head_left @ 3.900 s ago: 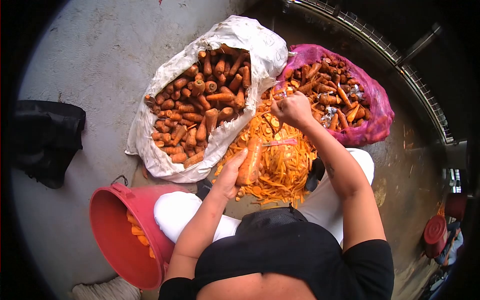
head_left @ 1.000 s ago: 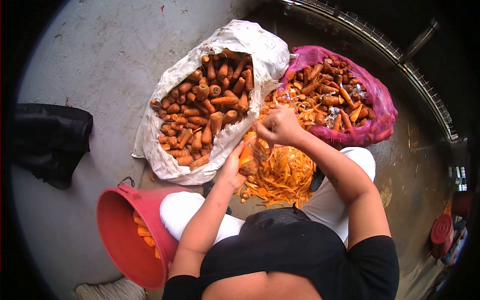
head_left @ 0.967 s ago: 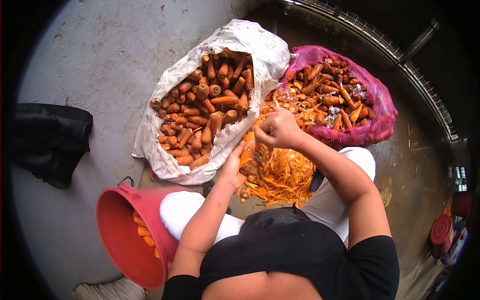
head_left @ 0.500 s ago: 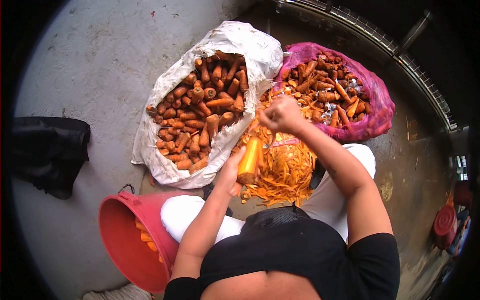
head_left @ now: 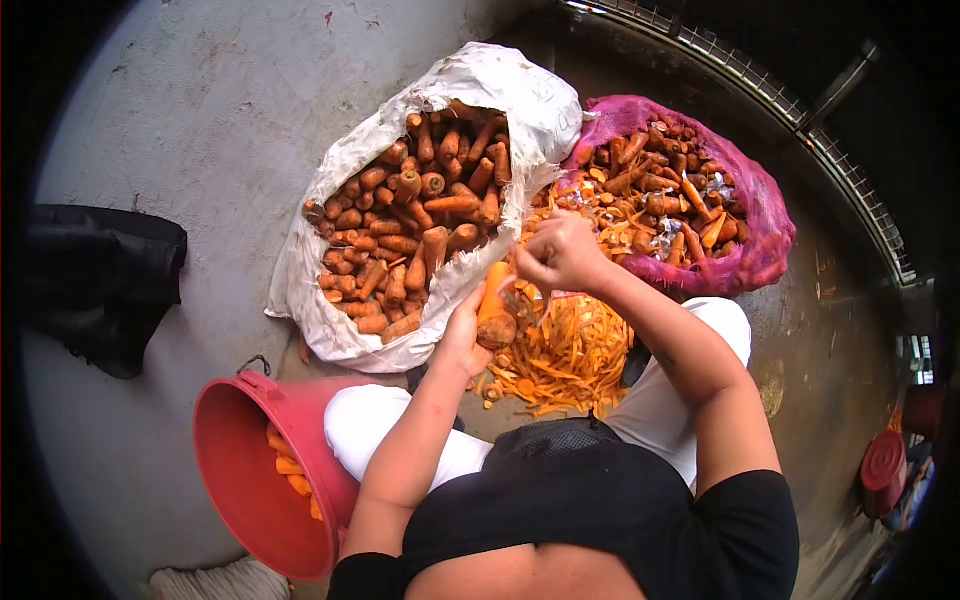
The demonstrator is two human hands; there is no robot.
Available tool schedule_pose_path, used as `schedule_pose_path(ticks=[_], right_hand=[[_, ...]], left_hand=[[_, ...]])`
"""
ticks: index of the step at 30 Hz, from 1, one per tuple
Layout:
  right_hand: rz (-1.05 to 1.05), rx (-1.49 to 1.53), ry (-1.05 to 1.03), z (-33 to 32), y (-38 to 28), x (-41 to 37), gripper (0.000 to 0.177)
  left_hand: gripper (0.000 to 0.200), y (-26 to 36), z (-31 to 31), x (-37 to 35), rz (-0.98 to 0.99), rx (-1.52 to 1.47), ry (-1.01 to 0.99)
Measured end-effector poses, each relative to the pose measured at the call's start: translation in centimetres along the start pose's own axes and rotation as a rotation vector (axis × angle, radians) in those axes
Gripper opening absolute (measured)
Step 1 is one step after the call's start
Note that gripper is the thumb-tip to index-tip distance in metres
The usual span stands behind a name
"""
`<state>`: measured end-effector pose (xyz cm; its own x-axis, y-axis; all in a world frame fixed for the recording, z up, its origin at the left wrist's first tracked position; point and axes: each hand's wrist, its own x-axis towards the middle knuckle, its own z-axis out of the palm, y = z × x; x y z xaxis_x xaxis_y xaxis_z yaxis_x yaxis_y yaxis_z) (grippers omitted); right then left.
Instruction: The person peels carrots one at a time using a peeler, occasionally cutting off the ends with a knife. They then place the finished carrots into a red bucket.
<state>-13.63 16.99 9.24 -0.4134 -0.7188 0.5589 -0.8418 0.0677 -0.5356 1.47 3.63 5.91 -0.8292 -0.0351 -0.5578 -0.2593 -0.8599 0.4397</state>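
My left hand [head_left: 465, 338] is wrapped around a thick, partly peeled carrot [head_left: 497, 310]; its upper part is bright orange, and the end nearer me is still brownish. Close to the carrot's far end, my right hand [head_left: 565, 252] is closed in a fist around a small tool that its fingers mostly hide. A thin strip hangs below this fist, beside the carrot. Under both hands lies a heap of orange carrot peelings [head_left: 565, 360].
A white sack [head_left: 300, 270] of unpeeled carrots stands ahead on the left. Right of it is a pink mesh sack [head_left: 768, 225] with carrots and scraps. A red bucket [head_left: 225, 470] at lower left holds several peeled carrots [head_left: 290, 466]. Black cloth [head_left: 110, 285] lies far left.
My right hand has come down and slightly left, nearer the carrot. The carrot has turned in my left hand, showing more of its brownish end.
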Motion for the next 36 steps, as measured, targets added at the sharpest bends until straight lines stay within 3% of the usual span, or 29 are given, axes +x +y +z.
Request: schedule_pose_path(ticks=[3, 12, 15, 17, 18, 21, 25, 26, 29, 32, 36], right_hand=[[-0.165, -0.015, -0.056, 0.6, -0.8, -0.3, 0.033], [-0.143, -0.042, -0.079, 0.9, 0.0, -0.8, 0.035], [0.113, -0.211, -0.055, -0.1, 3.1, -0.5, 0.036], [0.071, -0.460, -0.120, -1.1, 6.9, -0.8, 0.039], [0.221, -0.558, -0.224, -1.1, 7.6, -1.2, 0.042], [0.382, -0.566, -0.123, 0.4, 7.9, -1.8, 0.044], [0.383, -0.318, -0.093, 0.0, 4.1, -0.4, 0.045], [0.269, -0.220, -0.037, 0.3, 4.1, -0.5, 0.042], [0.064, -0.072, 0.064, 0.1, 1.1, 0.0, 0.036], [-0.075, -0.003, 0.019, 0.5, -0.5, -0.3, 0.035], [-0.163, -0.008, -0.014, 0.9, -0.9, -0.8, 0.035]], left_hand=[[0.037, -0.4, -0.1, 0.4, -0.075, 0.020, 0.071], [0.037, -0.5, 1.7, -0.6, 0.012, 0.231, 0.074], [0.040, -0.4, 1.4, -2.5, 0.032, 0.385, -0.064], [0.041, -0.7, 1.7, -3.5, -0.023, 0.434, -0.110], [0.041, -0.8, 2.3, -3.8, -0.029, 0.378, -0.147], [0.043, -0.1, 1.8, -2.7, 0.036, 0.293, -0.099], [0.044, 1.2, 1.4, -1.7, 0.030, 0.153, -0.030], [0.042, 1.5, -0.1, -1.0, -0.001, 0.137, -0.182], [0.039, 0.9, 0.3, -0.9, 0.035, 0.102, -0.033], [0.036, 0.4, 1.2, -0.3, -0.022, -0.005, 0.101], [0.036, -0.2, -0.3, 0.5, -0.080, 0.110, 0.081]])
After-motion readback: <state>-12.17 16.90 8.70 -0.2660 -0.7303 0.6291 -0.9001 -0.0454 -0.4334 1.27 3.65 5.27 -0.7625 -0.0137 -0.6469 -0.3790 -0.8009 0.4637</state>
